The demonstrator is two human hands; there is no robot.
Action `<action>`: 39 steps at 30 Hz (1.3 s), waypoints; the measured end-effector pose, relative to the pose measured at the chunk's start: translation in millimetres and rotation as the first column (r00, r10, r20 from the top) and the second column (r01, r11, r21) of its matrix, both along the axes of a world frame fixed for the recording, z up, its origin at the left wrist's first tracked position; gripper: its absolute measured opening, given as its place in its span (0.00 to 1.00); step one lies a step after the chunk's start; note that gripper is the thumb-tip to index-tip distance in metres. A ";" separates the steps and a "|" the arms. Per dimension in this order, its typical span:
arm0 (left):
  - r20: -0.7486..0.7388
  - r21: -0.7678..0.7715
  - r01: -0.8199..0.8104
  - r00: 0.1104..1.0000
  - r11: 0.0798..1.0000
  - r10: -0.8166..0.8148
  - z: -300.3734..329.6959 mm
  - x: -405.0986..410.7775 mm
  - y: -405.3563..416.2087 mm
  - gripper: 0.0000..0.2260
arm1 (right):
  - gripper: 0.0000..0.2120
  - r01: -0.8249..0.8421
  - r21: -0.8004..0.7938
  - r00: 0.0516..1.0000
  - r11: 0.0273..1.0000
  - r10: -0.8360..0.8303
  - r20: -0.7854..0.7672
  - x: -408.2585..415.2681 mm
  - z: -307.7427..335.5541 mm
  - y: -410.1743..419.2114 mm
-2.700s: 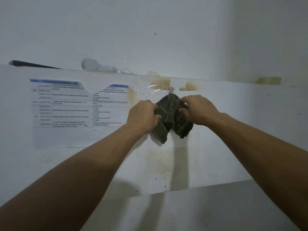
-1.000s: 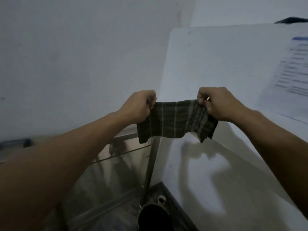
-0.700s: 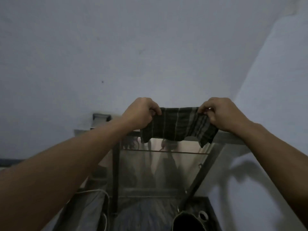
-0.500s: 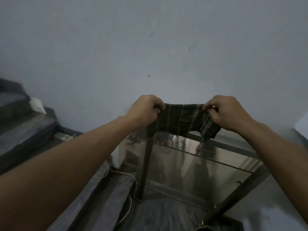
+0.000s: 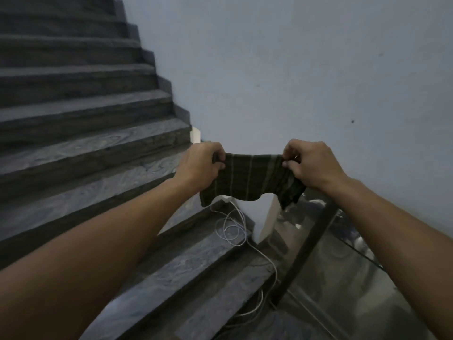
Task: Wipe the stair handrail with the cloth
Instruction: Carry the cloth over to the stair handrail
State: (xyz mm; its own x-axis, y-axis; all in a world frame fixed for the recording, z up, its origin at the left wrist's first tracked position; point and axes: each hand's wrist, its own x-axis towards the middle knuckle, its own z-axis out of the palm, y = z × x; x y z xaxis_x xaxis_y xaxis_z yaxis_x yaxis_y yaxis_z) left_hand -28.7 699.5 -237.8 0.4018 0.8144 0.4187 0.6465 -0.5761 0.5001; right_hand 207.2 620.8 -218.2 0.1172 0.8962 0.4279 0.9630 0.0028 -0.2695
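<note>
A dark green cloth (image 5: 247, 179) with pale stripes hangs stretched flat between my two hands at chest height. My left hand (image 5: 199, 165) pinches its left top corner and my right hand (image 5: 310, 163) pinches its right top corner. Below my right hand a dark metal post (image 5: 304, 249) of the stair railing slants down beside a glass panel (image 5: 343, 278). The railing's top bar is hidden behind the cloth and my right forearm.
Dark grey stone stairs (image 5: 81, 133) rise on the left. A white cable (image 5: 232, 227) lies coiled on the lower step and trails down past the post. A pale wall (image 5: 294, 69) fills the right and back.
My view has swung left from the white board and wall to the staircase. Both hands opened the bunched cloth out flat and still hold it by its top corners.
</note>
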 end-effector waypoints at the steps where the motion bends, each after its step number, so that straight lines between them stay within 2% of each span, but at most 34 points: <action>1: -0.003 -0.017 -0.030 1.000 0.999 0.030 -1.9 -12.5 4.1 0.05 | 0.06 -0.027 -0.014 1.000 1.000 0.027 -0.005 -9.1 -1.6 11.9; 5: 0.030 -0.109 -0.124 0.991 0.986 0.128 -8.0 -59.1 23.4 0.08 | 0.10 -0.141 -0.055 0.990 0.988 0.140 -0.023 -46.9 -6.8 60.5; 9: 0.048 -0.170 -0.213 0.973 0.962 0.224 -12.6 -106.4 55.5 0.10 | 0.10 -0.233 -0.106 0.973 0.967 0.231 -0.024 -88.5 -9.7 116.5; 17: -0.003 -0.196 -0.386 0.920 0.902 0.393 -7.0 -225.8 158.8 0.05 | 0.07 -0.424 -0.166 0.906 0.890 0.417 -0.081 -199.1 -0.7 257.6; 22: 0.017 -0.244 -0.410 0.904 0.879 0.427 39.6 -305.1 214.1 0.05 | 0.08 -0.515 -0.212 0.857 0.831 0.495 -0.143 -275.3 43.8 336.8; 25: 0.049 -0.197 -0.488 0.861 0.850 0.506 76.7 -343.9 243.3 0.08 | 0.08 -0.565 -0.185 0.825 0.804 0.551 -0.128 -317.3 79.2 376.2; 29: 0.081 -0.147 -0.562 0.813 0.814 0.576 122.6 -385.8 275.2 0.05 | 0.07 -0.616 -0.128 0.788 0.777 0.606 -0.108 -363.3 124.8 424.6; 32: 0.131 -0.106 -0.592 0.788 0.799 0.602 156.9 -411.1 302.3 0.07 | 0.07 -0.662 -0.105 0.749 0.742 0.654 -0.103 -391.8 157.4 462.9; 39: 0.144 -0.044 -0.692 0.709 0.720 0.690 232.5 -463.5 380.0 0.05 | 0.07 -0.776 -0.012 0.630 0.631 0.772 -0.084 -451.8 234.9 566.2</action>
State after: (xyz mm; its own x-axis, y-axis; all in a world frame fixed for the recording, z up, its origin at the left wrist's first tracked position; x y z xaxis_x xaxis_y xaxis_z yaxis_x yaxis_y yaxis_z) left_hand -492.2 1079.4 -5.3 -0.3345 0.8353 0.4363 0.7905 -0.0032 0.6124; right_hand -244.6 1187.0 16.8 -0.6027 0.6869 0.4060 0.5923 0.7261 -0.3492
